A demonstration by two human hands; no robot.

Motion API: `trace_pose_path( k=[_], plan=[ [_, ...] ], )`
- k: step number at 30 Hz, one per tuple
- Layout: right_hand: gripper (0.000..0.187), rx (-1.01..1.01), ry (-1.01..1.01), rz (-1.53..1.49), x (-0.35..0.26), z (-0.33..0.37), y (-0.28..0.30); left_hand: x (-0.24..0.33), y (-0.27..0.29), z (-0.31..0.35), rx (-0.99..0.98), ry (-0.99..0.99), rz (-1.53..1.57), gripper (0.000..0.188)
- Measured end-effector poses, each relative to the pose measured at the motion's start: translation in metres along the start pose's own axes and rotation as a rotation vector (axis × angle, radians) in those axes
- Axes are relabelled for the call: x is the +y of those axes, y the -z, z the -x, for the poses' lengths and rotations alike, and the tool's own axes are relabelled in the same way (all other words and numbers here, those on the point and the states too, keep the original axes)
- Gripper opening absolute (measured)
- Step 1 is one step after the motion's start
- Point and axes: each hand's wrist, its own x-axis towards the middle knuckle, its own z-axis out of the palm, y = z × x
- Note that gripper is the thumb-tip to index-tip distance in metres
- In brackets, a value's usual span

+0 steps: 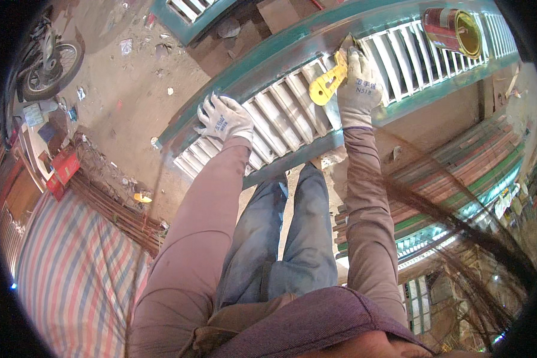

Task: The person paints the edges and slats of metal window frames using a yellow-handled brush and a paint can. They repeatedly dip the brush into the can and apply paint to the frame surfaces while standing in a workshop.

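Observation:
A long teal-framed panel with white slats (278, 113) lies across in front of me, like a louvred shutter. My left hand (225, 117), in a whitish work glove, rests on its left part with fingers spread over the slats and far rail, holding nothing. Farther right, my gloved right hand (360, 80) is closed at the far rail around a flat yellow plastic tool with holes (327, 87). The tool's working end is hidden, so its exact kind cannot be told. Right of that hand, an open tin can (444, 31), red outside and yellow inside, sits on the panel.
Another teal frame (188, 21) lies beyond. A motorcycle (51, 65) stands at the far left, above a red box (64, 171) and a striped sheet (80, 268). Stacked long boards (447, 164) lie at the right. Litter dots the dirt floor (131, 89).

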Motion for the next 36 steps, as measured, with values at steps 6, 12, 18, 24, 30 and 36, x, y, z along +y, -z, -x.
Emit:
trace_pose_path(
  k=[6, 12, 18, 24, 30, 36],
  plan=[
    [0.039, -0.066, 0.103, -0.102, 0.012, 0.019, 0.002, -0.008, -0.003, 0.000, -0.011, 0.023, -0.001, 0.031],
    [0.040, 0.015, 0.014, -0.022, 0.008, 0.028, 0.004, 0.000, 0.004, 0.001, -0.010, 0.027, -0.078, 0.031],
    [0.038, -0.010, -0.045, 0.098, 0.002, 0.012, 0.002, -0.001, 0.002, 0.002, 0.051, 0.006, -0.076, 0.030],
    [0.035, -0.065, 0.150, 0.093, 0.013, 0.022, 0.002, 0.001, 0.005, 0.000, -0.026, 0.011, -0.087, 0.031],
    [0.038, -0.083, 0.029, -0.077, 0.016, 0.020, 0.026, -0.004, 0.003, 0.001, -0.040, 0.036, -0.029, 0.029],
    [0.040, -0.073, 0.016, -0.075, 0.013, 0.026, 0.011, 0.000, 0.000, 0.000, -0.017, 0.030, -0.031, 0.030]
  ],
)
